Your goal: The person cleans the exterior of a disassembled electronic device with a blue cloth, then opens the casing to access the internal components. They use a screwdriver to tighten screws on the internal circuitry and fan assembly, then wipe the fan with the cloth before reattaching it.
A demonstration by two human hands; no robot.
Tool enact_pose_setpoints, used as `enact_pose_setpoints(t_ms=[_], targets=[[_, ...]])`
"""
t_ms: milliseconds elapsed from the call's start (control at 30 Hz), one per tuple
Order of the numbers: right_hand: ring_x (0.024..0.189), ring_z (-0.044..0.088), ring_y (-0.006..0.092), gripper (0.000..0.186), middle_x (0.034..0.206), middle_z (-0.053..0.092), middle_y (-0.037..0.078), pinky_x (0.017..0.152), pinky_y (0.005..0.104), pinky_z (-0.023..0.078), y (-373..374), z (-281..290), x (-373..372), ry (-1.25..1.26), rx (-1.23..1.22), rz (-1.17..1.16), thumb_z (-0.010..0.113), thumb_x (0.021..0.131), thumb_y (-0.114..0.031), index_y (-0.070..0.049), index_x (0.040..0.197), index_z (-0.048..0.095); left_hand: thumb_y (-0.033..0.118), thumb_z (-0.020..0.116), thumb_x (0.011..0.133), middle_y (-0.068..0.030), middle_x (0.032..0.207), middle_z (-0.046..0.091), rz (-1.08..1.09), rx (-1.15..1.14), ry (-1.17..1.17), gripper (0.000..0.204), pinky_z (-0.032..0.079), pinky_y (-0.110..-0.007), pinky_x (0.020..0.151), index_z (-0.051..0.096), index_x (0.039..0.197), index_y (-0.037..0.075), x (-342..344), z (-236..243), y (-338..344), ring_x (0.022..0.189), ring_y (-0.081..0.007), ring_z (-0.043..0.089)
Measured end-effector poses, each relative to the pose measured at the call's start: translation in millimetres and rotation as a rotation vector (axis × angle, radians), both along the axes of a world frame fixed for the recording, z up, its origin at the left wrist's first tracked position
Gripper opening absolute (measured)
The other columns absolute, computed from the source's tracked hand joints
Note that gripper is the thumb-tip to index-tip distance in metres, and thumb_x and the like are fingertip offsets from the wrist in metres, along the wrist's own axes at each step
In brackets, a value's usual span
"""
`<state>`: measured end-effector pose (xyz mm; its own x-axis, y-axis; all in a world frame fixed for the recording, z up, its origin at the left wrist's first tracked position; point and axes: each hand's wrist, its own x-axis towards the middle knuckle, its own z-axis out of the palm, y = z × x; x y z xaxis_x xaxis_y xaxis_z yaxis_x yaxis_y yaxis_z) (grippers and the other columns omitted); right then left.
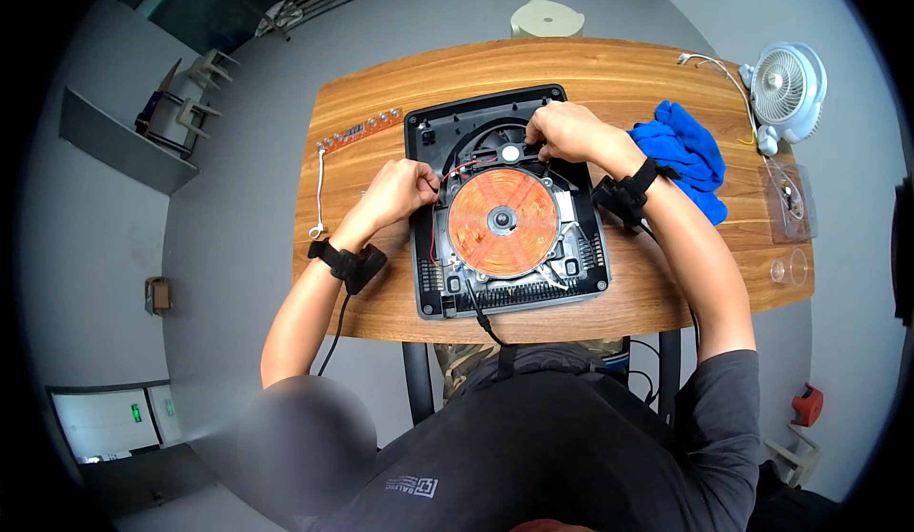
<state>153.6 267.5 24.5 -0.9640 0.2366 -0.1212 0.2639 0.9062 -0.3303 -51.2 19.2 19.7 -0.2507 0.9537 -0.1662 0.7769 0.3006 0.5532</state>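
Note:
An opened induction cooker's black lower housing lies on the table in front of me. A round copper coil sits in its middle. Just beyond the coil is a black cooling fan with a white hub. My left hand is closed in a pinch at the housing's left side, by a thin red wire; what lies between its fingertips is hidden. My right hand reaches over the far right, its fingers closed on the right edge of the fan. A black cable leaves the housing's near edge.
A narrow circuit board with a white lead lies to the left on the wooden table. On the right are a blue cloth, a white desk fan and clear plastic containers. A stool stands beyond the table.

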Motion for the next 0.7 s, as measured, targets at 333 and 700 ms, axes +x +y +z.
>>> enact_pose_setpoints(t_ms=[333,700], targets=[[0.105,0.071,0.0319,0.033,0.103,0.076,0.012,0.087,0.0426,0.057,1.4,-2.8,-0.6,0.019,0.0,0.006,0.087,0.071,-0.01,-0.008,0.103,0.078,0.005,0.072,0.078,-0.0155,0.074,0.074,-0.013,0.048,0.169,0.016,0.058,-0.034,0.069,0.073,0.092,-0.003,1.3,-8.4,2.1,0.071,-0.0262,0.075],[0.105,0.07,0.0335,0.033,0.103,0.076,0.013,0.087,0.0432,0.057,1.6,-4.5,0.1,0.024,0.009,0.013,0.087,0.072,-0.01,-0.008,0.103,0.078,0.008,0.073,0.074,-0.0146,0.073,0.073,-0.025,-0.02,0.109,0.018,0.057,-0.034,0.071,0.074,0.089,-0.001,-4.9,-3.7,8.8,0.072,-0.0269,0.074]])
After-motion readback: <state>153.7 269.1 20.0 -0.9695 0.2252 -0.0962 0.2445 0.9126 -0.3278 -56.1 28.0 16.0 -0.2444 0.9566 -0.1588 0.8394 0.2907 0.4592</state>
